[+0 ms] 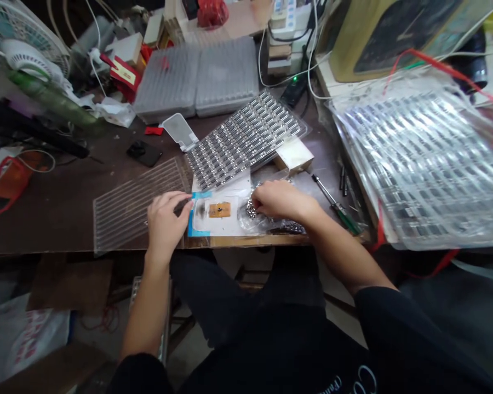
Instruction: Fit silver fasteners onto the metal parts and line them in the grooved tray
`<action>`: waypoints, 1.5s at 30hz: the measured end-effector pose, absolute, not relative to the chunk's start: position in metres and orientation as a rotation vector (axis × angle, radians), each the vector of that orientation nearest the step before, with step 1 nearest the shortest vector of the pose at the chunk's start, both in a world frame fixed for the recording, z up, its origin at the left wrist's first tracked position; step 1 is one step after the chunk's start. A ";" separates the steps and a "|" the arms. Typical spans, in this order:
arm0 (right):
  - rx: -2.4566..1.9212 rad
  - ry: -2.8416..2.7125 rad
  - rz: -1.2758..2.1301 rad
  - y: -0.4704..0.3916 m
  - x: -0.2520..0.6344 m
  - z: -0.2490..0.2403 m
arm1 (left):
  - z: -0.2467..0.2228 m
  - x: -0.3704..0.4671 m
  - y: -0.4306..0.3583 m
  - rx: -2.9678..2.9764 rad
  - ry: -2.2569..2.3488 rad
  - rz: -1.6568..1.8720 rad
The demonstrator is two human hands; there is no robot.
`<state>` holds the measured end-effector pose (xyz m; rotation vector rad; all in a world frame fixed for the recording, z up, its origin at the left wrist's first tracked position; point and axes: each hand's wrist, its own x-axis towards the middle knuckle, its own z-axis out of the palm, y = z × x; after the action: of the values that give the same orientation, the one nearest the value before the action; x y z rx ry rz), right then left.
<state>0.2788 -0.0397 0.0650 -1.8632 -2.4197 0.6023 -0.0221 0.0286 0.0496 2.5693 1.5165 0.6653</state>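
Observation:
My left hand (166, 221) is at the left edge of a white sheet (238, 224) with blue tape, its thumb and fingers closed round a small dark part (182, 206). On the sheet lies a small wooden block (220, 210) with a dark fitting in its middle. My right hand (277, 198) reaches into a clear plastic bag (243, 219) of small shiny metal parts (251, 209). Its fingers point down and are pressed together; whatever is between them is hidden. Behind the hands, a clear tray (246, 139) holds rows of dark and silver cylindrical parts.
An empty ribbed tray (135, 205) lies at left, near a black phone-like object (143, 152). A green-handled screwdriver (337, 205) lies right of my right hand. Filled trays (431, 169) are stacked at right, lidded trays (225, 74) behind. A pale block (294, 155) touches the middle tray.

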 end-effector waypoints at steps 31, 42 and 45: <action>-1.189 -1.774 1.013 -0.045 0.301 0.093 | 0.031 0.043 0.042 2.484 1.418 0.712; -1.216 -1.840 0.786 -0.024 0.258 0.051 | 0.028 0.047 0.042 2.325 1.174 0.984; -1.226 -1.980 0.771 -0.022 0.242 0.047 | 0.017 0.034 0.028 2.085 1.141 1.177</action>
<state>0.2421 -0.0217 0.0473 -1.2264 -1.9796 0.7710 0.0338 0.0285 0.0168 2.0848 1.1414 1.1767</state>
